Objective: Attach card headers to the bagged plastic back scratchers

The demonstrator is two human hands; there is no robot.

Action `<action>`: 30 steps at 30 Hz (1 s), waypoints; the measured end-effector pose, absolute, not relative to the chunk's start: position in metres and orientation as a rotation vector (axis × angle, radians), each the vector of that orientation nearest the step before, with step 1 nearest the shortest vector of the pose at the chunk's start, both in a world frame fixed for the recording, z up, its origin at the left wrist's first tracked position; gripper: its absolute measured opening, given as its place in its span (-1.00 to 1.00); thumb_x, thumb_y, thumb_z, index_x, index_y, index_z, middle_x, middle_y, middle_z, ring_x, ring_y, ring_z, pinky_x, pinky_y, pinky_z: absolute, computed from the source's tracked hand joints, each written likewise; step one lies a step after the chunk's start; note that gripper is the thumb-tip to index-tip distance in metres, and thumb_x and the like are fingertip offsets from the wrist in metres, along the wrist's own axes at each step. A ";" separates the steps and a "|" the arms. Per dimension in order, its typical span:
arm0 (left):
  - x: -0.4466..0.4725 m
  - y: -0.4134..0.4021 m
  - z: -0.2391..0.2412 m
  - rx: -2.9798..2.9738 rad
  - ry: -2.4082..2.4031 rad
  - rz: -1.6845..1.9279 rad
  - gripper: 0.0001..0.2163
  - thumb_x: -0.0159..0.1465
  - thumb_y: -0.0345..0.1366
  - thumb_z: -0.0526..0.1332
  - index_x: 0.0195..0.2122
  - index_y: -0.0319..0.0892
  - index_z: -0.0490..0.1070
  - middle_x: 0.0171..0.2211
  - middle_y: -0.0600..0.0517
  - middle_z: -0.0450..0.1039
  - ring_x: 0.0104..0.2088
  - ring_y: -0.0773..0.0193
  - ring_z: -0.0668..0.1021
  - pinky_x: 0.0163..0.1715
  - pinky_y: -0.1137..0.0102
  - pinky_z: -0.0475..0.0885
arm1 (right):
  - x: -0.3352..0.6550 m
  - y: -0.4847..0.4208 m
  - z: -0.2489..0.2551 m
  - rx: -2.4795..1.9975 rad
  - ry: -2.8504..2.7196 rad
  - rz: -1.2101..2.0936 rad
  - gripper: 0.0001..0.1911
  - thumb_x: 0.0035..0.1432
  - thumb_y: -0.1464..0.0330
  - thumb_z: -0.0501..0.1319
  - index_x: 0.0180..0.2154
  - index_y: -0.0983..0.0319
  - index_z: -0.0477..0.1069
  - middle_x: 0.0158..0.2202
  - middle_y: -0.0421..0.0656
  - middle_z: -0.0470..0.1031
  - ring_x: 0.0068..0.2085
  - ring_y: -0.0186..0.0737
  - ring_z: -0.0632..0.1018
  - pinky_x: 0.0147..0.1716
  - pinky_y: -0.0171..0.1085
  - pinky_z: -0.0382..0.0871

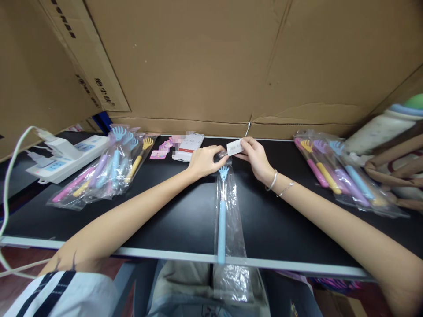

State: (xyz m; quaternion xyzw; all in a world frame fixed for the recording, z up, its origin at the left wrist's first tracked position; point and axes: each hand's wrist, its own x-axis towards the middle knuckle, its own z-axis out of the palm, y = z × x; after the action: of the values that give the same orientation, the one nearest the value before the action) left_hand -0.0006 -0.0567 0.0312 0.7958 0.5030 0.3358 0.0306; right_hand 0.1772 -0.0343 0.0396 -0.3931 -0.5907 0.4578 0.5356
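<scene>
A blue back scratcher (221, 215) with a hand-shaped head lies in a clear plastic sleeve (231, 229) down the middle of the black table (172, 220), its end hanging over the near edge. My left hand (204, 160) is closed on the top of the sleeve by the scratcher's head. My right hand (254, 157) pinches a small white label card (234, 147) just above the sleeve's top. Two thin bracelets sit on my right wrist.
Bagged scratchers in pink, blue, purple and yellow lie piled at the left (105, 169) and at the right (343, 176). A white phone (189, 145) and small pink labels (161, 152) lie at the back. A white power strip (66, 156) is far left. Cardboard boxes (211, 57) wall the back.
</scene>
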 end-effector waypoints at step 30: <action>-0.008 -0.041 0.024 2.220 1.297 1.018 -0.58 0.36 -0.11 -0.08 -0.27 -0.20 0.52 -0.30 0.01 0.59 -0.30 0.23 0.56 -0.27 0.41 0.34 | 0.176 -0.024 0.018 -0.936 -1.453 0.910 -0.70 -0.03 0.16 0.27 -0.33 0.17 0.27 -0.39 -0.19 0.43 -0.29 -0.22 0.48 -0.38 -0.27 0.37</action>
State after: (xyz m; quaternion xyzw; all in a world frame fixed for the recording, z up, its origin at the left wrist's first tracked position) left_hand -0.0079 -0.0409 0.0238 0.7886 0.4608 0.3617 0.1869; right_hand 0.1756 -0.0238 0.0183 -0.3972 -0.6163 0.3860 0.5598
